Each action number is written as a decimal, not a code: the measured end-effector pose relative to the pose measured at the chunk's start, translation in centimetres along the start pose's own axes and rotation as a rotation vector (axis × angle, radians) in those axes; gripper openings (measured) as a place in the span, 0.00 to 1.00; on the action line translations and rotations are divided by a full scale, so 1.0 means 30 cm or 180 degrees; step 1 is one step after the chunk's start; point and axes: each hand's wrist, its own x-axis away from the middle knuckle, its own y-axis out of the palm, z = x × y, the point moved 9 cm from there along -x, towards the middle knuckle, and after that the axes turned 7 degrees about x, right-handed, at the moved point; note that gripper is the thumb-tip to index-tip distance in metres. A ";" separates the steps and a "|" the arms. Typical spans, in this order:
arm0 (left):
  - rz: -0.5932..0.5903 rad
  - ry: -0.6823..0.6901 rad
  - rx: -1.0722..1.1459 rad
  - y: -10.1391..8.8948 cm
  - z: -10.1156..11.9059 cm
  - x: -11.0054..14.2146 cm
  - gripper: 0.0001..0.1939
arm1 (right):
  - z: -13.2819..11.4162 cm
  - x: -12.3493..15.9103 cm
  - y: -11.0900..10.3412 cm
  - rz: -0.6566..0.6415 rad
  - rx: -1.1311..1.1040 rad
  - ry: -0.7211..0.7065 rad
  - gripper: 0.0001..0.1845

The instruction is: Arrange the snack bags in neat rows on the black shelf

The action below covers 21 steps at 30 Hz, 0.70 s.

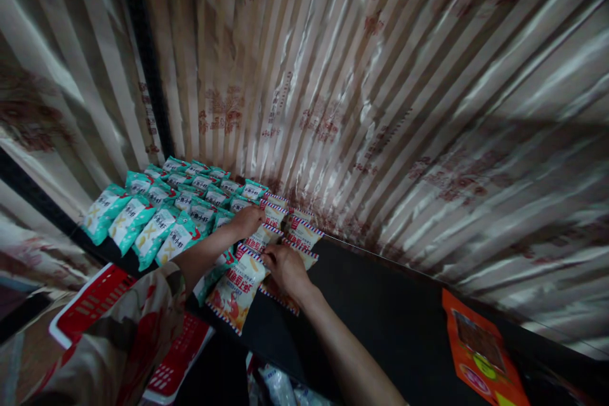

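Striped-edge snack bags (238, 282) with red lettering stand in short rows on a black shelf (375, 304). My right hand (284, 266) pinches the top edge of one of these snack bags (280, 295), at the front right of the group; the hand covers much of it. Farther back, my left hand (248, 222) is closed at the edge of another striped snack bag (273, 216); its fingertips are partly hidden. Teal snack bags (157, 228) fill several rows on the left, close against the striped ones and partly behind my left forearm.
An orange pouch (480, 346) lies on the shelf at the right. Red baskets with white rims (90, 298) sit below the shelf's front edge at the left, and clear plastic packages (280, 384) are below at the centre. A pleated, shiny printed curtain (333, 89) hangs behind.
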 end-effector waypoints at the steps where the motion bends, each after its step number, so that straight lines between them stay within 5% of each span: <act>1: 0.0005 0.0000 0.0003 0.000 0.000 0.001 0.11 | -0.001 -0.003 -0.003 0.0061 0.0030 0.0021 0.09; 8: 0.0084 0.0065 0.0059 -0.030 0.010 0.031 0.11 | -0.006 -0.002 0.004 0.0449 0.0425 0.0132 0.11; 11: 0.0459 0.0141 0.0053 -0.093 0.045 0.108 0.12 | -0.009 -0.001 0.017 0.0603 0.0579 0.0130 0.14; 16: 0.1882 -0.0282 -0.0014 -0.159 0.063 0.431 0.15 | -0.019 -0.006 0.015 0.0827 0.0733 0.0051 0.14; 18: 0.2300 -0.0582 -0.0070 -0.109 0.044 0.587 0.13 | -0.022 -0.009 0.012 0.0851 0.0777 0.0045 0.14; 21: 0.2347 -0.0852 -0.0148 0.020 0.012 0.741 0.14 | -0.031 -0.014 0.017 0.0829 0.0840 0.0011 0.14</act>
